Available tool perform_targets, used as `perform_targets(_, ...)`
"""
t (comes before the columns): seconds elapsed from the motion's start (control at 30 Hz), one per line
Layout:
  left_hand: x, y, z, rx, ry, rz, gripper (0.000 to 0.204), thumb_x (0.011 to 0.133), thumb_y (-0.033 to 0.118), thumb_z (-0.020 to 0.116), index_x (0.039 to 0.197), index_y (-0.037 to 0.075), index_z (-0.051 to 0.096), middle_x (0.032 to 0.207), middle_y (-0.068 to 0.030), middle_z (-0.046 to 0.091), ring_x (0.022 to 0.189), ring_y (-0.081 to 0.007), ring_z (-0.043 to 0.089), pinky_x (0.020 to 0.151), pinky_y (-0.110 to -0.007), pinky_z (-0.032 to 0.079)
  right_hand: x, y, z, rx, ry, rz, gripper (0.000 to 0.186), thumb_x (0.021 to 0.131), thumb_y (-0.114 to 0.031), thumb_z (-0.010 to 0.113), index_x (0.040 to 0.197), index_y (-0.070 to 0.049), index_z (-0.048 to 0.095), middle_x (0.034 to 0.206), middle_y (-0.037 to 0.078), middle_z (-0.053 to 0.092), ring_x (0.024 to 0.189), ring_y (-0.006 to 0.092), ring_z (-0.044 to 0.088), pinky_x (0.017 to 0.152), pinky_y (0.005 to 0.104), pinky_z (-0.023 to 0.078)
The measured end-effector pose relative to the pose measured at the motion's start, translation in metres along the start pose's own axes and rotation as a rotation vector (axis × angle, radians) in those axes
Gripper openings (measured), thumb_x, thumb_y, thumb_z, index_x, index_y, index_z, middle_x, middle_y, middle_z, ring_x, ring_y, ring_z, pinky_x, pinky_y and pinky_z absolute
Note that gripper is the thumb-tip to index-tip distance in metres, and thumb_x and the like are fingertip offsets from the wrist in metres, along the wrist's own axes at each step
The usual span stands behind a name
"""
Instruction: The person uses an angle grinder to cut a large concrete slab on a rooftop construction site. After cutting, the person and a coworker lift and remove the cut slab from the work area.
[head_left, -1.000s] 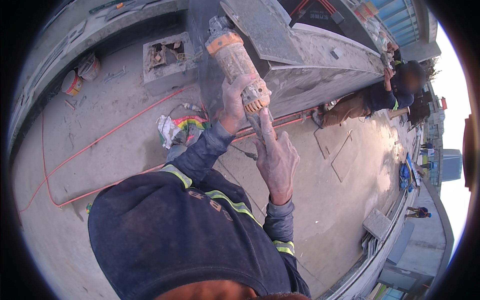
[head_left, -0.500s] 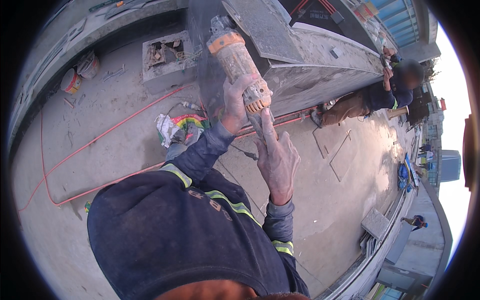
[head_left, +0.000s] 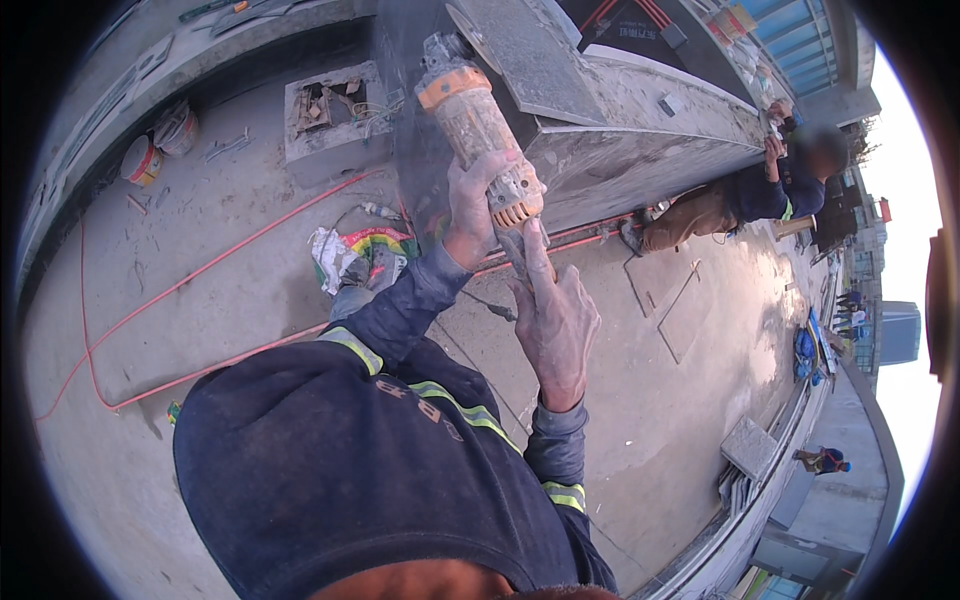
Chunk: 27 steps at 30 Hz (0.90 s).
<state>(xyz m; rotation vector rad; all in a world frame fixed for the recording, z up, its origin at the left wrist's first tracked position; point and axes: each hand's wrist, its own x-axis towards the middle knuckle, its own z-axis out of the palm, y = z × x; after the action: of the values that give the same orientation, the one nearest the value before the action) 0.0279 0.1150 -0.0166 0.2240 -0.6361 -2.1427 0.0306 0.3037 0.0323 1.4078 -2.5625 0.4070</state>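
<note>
A dust-coated orange angle grinder (head_left: 468,108) lies at a slant near the top centre, its head against the edge of a grey stone slab (head_left: 535,65), with dust hanging beside it. My left hand (head_left: 470,215) is closed round the grinder's body. My right hand (head_left: 555,325) is closed on the narrow grey rear end below the vents, its index finger stretched up along it and touching the casing. Behind my left wrist, a crumpled colourful sack (head_left: 332,260) lies on the floor.
A co-worker (head_left: 750,195) crouches along the low wall (head_left: 645,160). Another person (head_left: 822,460) is at lower right. Red hoses (head_left: 215,268) cross the concrete floor (head_left: 660,440); two buckets (head_left: 140,160) and a rubble-filled block (head_left: 320,150) are at upper left. Stacked slabs (head_left: 748,450) lie at right.
My hands and the grinder stay nearly still. The distant person at lower right has moved downward in the picture and slightly left. The crouching co-worker's hands have shifted a little.
</note>
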Motion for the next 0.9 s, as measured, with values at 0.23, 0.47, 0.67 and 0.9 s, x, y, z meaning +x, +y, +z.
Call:
perform_targets(0.23, -0.004, 0.0, 0.001, 0.007, -0.01, -0.005, 0.036, 0.094, 0.028, 0.069, 0.11, -0.005, 0.064, 0.09, -0.0182, 0.073, 0.077, -0.0313, 0.078, 0.067, -0.042, 0.067, -0.004, 0.001, 0.0, -0.003, 0.004, 0.0, 0.098, 0.087, -0.02, 0.087, 0.172, -0.035, 0.039, 0.084, 0.008, 0.055, 0.072, 0.0272, 0.061, 0.064, 0.0444, 0.051)
perform_targets(0.47, -0.008, -0.001, 0.002, 0.005, -0.016, 0.004, 0.035, 0.095, 0.027, 0.068, 0.111, -0.004, 0.065, 0.09, -0.0179, 0.073, 0.078, -0.0306, 0.079, 0.068, -0.042, 0.068, -0.008, 0.001, -0.001, -0.004, 0.003, 0.01, 0.099, 0.087, -0.02, 0.087, 0.172, -0.035, 0.039, 0.083, 0.008, 0.053, 0.071, 0.027, 0.06, 0.064, 0.0446, 0.05)
perform_targets(0.67, -0.011, 0.0, 0.003, -0.01, -0.016, -0.017, 0.036, 0.095, 0.027, 0.069, 0.111, -0.005, 0.064, 0.092, -0.0177, 0.073, 0.078, -0.0308, 0.079, 0.067, -0.042, 0.068, -0.01, 0.0, -0.003, -0.005, 0.001, 0.008, 0.098, 0.087, -0.02, 0.087, 0.171, -0.034, 0.04, 0.084, 0.009, 0.056, 0.072, 0.0278, 0.062, 0.065, 0.0442, 0.051)
perform_targets(0.9, -0.016, 0.001, 0.005, 0.0, -0.031, -0.023, 0.038, 0.094, 0.027, 0.071, 0.113, -0.005, 0.063, 0.093, -0.0182, 0.073, 0.077, -0.0308, 0.079, 0.067, -0.041, 0.068, -0.013, 0.0, -0.004, -0.014, 0.0, 0.014, 0.095, 0.088, -0.019, 0.086, 0.171, -0.033, 0.041, 0.085, 0.009, 0.059, 0.073, 0.028, 0.063, 0.066, 0.0445, 0.052)
